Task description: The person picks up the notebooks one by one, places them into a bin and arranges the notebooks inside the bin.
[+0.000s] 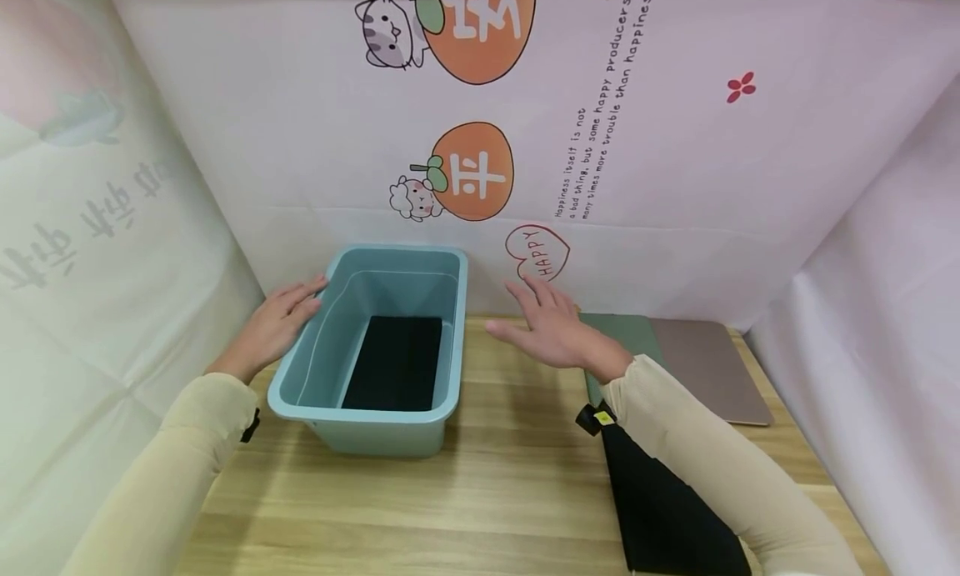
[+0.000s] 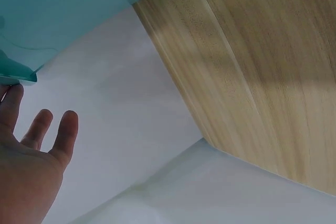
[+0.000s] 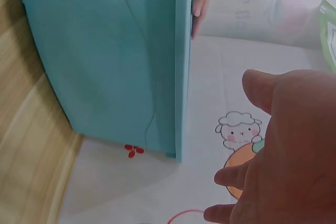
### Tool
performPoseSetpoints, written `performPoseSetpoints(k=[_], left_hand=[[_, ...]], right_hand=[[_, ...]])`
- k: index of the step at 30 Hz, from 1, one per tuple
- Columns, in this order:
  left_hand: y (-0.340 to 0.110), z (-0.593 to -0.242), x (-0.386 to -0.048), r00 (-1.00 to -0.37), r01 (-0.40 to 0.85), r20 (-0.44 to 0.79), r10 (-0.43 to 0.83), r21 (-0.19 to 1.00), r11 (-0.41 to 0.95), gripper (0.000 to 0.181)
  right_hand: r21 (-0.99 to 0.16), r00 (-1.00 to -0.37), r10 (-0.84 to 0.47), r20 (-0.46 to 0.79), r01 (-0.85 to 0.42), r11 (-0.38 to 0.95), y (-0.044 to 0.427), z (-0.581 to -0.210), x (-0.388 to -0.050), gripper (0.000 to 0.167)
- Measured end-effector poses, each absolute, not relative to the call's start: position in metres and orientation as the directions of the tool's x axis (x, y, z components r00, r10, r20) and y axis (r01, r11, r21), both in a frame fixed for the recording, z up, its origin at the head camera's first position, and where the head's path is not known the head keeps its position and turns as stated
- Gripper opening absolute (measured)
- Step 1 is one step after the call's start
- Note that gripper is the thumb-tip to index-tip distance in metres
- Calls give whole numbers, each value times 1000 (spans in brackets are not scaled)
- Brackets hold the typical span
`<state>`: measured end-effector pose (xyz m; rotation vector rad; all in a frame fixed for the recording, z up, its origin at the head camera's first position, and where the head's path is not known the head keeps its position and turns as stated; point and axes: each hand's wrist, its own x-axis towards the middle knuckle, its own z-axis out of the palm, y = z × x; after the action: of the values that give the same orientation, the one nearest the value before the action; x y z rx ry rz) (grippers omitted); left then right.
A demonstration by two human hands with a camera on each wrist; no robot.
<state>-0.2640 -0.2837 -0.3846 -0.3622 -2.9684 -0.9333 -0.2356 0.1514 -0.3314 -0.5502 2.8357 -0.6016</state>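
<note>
A blue-green plastic bin stands on the wooden table, with a flat black rectangular thing lying on its bottom. My left hand rests against the bin's left rim, its fingers extended. In the left wrist view, fingertips of this left hand touch the underside of the rim. To the right of the bin, my right hand hovers above the table, fingers spread and holding nothing. The right wrist view shows a gap between the right hand and the bin's side.
At the right lie a green flat thing and a mauve-brown one, both resembling notebook covers. A black flat thing lies nearer, partly under my right sleeve. White printed cloth encloses the wooden table at the back and sides.
</note>
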Motion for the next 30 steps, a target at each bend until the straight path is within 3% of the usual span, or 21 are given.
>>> performPoseSetpoints(k=[11, 30], left_hand=[[-293, -401, -270, -961, 260, 111, 255, 685, 680, 54], [-292, -411, -269, -934, 355, 227, 275, 677, 645, 45]], right_hand=[[-427, -943, -316, -102, -246, 870, 200, -344, -227, 90], [-489, -968, -218, -128, -129, 863, 278, -361, -199, 88]])
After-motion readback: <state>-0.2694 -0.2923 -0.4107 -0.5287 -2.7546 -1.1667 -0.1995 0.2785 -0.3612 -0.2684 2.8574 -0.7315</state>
